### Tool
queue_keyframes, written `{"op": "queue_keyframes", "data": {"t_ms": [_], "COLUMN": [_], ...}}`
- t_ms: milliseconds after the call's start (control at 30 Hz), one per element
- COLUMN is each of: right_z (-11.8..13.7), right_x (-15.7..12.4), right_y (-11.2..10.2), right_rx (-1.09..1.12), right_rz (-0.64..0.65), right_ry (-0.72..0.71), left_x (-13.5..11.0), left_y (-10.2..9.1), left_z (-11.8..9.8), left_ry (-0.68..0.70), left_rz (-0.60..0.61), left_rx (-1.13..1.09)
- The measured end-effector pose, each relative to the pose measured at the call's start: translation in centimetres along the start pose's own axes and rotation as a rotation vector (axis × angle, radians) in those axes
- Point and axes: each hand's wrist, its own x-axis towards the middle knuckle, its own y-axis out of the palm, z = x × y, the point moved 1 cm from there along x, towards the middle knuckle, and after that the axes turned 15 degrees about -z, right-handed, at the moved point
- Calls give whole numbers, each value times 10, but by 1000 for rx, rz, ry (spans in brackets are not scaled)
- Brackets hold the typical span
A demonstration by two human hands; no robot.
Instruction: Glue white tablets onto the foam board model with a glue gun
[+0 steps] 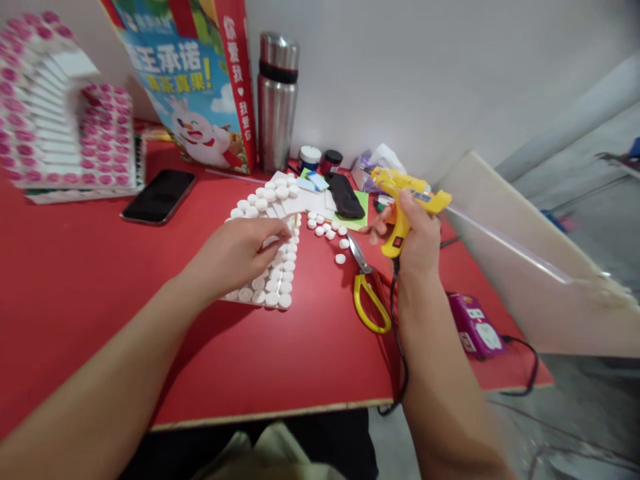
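Observation:
My right hand (420, 237) is wrapped round the grip of a yellow glue gun (400, 207), raised over the right part of the table with its nozzle to the left. A black cord hangs from its handle. My left hand (245, 250) is over a small white structure (273, 297) covered in rows of round white pieces, with a stepped white part near its top. The left fingers are pinched together, and what they hold is too small to make out. Loose white round pieces (327, 230) lie between the structure and scissors (370, 300) with yellow handles.
On the red table (310, 360) are a black phone (159, 195), a steel flask (277, 107), a printed bag (195, 87), and a pink-and-white structure (65, 113). Small jars (310, 158) and a black case (345, 195) stand behind. A purple power strip (475, 327) sits at right.

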Motion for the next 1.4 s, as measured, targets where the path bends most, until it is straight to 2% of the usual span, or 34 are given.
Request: {"op": "queue_keyframes", "data": {"t_ms": [167,300,367,433,500,600,767,900,1067,1167,1267,1333,1400], "right_z": [-5,-8,-8,-7,-6,-4,-4,-4,-5,-6,-5,-3,0], "right_x": [8,12,13,12,11,10,9,9,7,7,7,6,3], "right_y": [-5,-8,-8,-8,-8,-6,-4,-4,-3,-2,-4,-4,-2], "right_rx": [-11,-33,-16,12,35,43,56,39,27,26,26,15,5], "right_rz": [-99,-91,-97,-122,-147,-158,-166,-170,-149,-150,-144,-101,-18], "right_ry": [16,1,-2,7,20,39,61,78,78,79,76,91,114], "left_x": [7,30,45,59,69,78,84,88,89,86,73,57,38], "left_y": [9,16,26,40,56,76,98,114,129,124,103,82,61], "left_z": [-24,-39,-39,-36,-33,-34,-48,-49,-44,-43,-43,-41,-37], "left_ry": [92,144,107,5,-23,51,220,235,238,231,177,-23,-285], "left_rz": [141,181,170,147,131,156,265,297,274,239,179,96,96], "left_rx": [82,79,1,-83,-92,-15,126,153,119,87,-12,-327,-709]}}
